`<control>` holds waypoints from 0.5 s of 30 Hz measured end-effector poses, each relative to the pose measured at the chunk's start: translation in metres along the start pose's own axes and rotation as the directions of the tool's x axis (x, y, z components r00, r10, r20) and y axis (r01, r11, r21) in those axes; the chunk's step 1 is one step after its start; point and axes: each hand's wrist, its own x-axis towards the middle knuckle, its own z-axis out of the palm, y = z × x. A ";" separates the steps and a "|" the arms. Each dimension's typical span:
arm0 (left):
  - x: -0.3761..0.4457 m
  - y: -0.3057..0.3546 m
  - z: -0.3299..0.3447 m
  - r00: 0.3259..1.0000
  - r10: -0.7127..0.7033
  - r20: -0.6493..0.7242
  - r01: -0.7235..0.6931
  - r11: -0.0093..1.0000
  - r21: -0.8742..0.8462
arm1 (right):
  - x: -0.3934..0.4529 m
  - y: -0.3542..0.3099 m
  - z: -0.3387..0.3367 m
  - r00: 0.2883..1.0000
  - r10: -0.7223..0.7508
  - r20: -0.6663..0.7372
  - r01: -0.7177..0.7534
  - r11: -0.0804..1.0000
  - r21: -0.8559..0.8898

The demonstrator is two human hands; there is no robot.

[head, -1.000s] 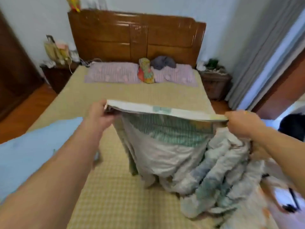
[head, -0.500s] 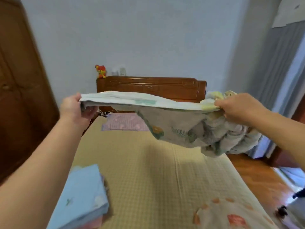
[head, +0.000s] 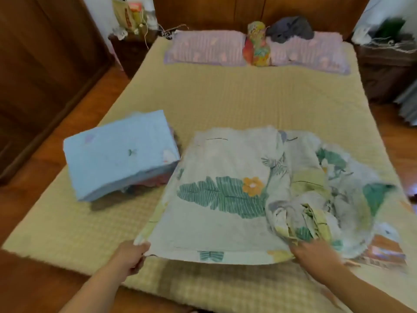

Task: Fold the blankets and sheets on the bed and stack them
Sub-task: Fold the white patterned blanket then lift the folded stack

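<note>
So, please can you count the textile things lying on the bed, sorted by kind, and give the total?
Leaf-print sheet, spread out and held at its near edge by the left hand and right hand: 1
Folded light blue blanket: 1
Purple pillows: 2
Colourful small cushion: 1
Grey bundle: 1
Total: 6

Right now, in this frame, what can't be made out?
Head view only:
- Right hand: motion-blurred, fingertips under bunched leaf-print sheet; grip unclear.
- Sheet's right half: crumpled, layers can't be counted.
- Under the blue folded blanket: pinkish cloth peeks out, mostly covered.
- Headboard: cut off by the top edge.
- Nightstand clutter: too blurred to identify.
</note>
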 end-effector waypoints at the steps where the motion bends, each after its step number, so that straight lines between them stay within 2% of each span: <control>1: 0.007 -0.017 0.008 0.999 -0.040 0.003 0.040 0.999 0.032 | 0.004 -0.014 0.016 0.999 0.004 0.048 -0.005 1.000 0.026; 4: 0.018 -0.043 0.029 0.995 -0.057 -0.077 0.064 0.994 0.089 | 0.011 -0.040 0.024 0.996 0.005 0.094 -0.015 0.994 0.104; 5: 0.019 -0.044 0.032 0.993 -0.041 -0.113 0.054 0.992 0.114 | 0.012 -0.044 0.020 0.994 -0.042 0.104 0.031 0.994 0.103; 8: 0.024 -0.040 0.034 0.986 -0.009 -0.167 0.032 0.990 0.135 | 0.006 -0.037 0.023 0.993 -0.063 -0.098 0.077 0.986 0.148; 9: 0.026 -0.038 0.032 0.984 -0.016 -0.177 0.039 0.991 0.128 | 0.001 -0.031 0.030 0.991 -0.068 -0.116 0.086 0.983 0.160; 12: 0.033 -0.032 0.028 0.983 -0.002 -0.182 0.038 0.981 0.193 | -0.041 -0.009 0.023 0.984 -0.062 0.169 0.025 0.978 0.209; 13: 0.032 -0.027 0.029 0.986 0.023 -0.165 0.015 0.973 0.230 | -0.059 0.004 0.019 0.966 -0.004 0.260 -0.037 0.987 0.155; 14: 0.032 -0.022 0.032 0.987 0.058 -0.147 -0.020 0.968 0.250 | -0.079 0.019 0.010 0.911 0.090 0.402 -0.135 0.987 0.083; 15: 0.030 -0.016 0.036 0.987 0.091 -0.129 -0.056 0.965 0.257 | -0.098 0.038 -0.002 0.887 0.166 0.432 -0.206 0.978 0.046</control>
